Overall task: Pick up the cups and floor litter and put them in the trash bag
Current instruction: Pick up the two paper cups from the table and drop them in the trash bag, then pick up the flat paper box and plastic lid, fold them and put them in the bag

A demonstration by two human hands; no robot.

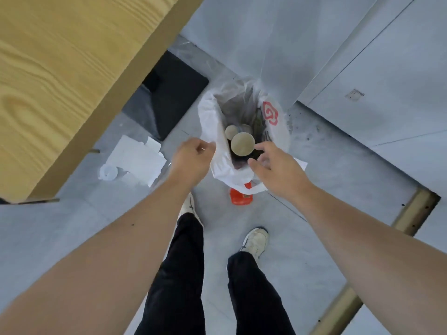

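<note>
Two bare forearms fill the lower frame, elbows cut off by the edges; black trousers and white shoes (257, 241) show between them.

Left hand (193, 157): fingers curled in, thumb and forefinger pinching the near-left rim of the white bag (210, 122). Fingertips partly hidden by plastic.

Right hand (275, 165): fingers spread and loose, hovering at the bag's near-right rim. Nothing gripped that I can see; whether fingertips touch the plastic, can't tell.

Just ahead of the right hand's fingers, inside the bag mouth: a round tan disc, prob. a cup (242, 144) seen end-on. A smaller one (231, 131) sits beyond it. Deeper contents dark and blurry, hard to ID. Red logo on the bag's far-right side.

Below the right wrist, on the floor: a red item (241, 199), top half covered by the bag, so what it is stays unclear.

Left of the left hand: crumpled white paper (137, 157) and a clear plastic cup (108, 172) on the floor, beside the wood table (60, 68). Cup is see-through, outline faint.
</note>
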